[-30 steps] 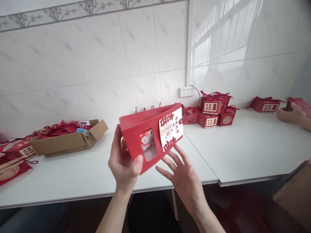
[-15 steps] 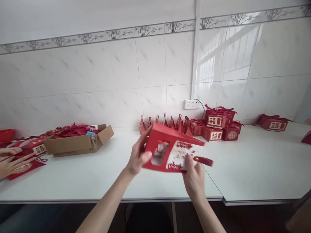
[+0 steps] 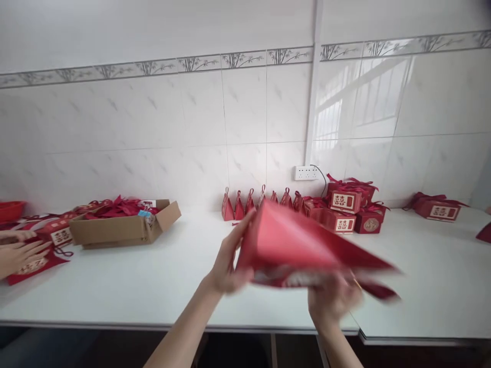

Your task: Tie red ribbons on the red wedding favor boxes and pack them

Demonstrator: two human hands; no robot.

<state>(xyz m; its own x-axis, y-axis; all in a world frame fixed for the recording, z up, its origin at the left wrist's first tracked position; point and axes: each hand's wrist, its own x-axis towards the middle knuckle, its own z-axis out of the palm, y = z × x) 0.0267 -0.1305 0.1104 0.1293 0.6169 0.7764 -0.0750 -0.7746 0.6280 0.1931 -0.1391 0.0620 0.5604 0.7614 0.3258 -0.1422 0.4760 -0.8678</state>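
Observation:
Above the white table, a red paper gift box (image 3: pixel 295 235) is held between both hands, lying on its side and blurred by motion. My left hand (image 3: pixel 230 263) is closed on its wide left end, thumb in front and fingers behind. At the lower right side, my right hand (image 3: pixel 333 299) grips the box near its narrow end; those fingers are smeared. A dark red strap (image 3: pixel 379 290) sticks out past the right hand. The printed face and its window are turned downward and mostly hidden.
Several small red triangular boxes (image 3: pixel 226 206) line the wall. Stacked red boxes with ribbons (image 3: pixel 341 222) stand right of them, below a power strip (image 3: pixel 306 173). At left is a cardboard box (image 3: pixel 111 231) of red ribbon. A co-worker's hands (image 3: pixel 23 255) press a red box at far left.
Both hands have tilted the gift box, so its plain side faces up and its printed face points down. The narrow end has swung right. The camera view has shifted slightly.

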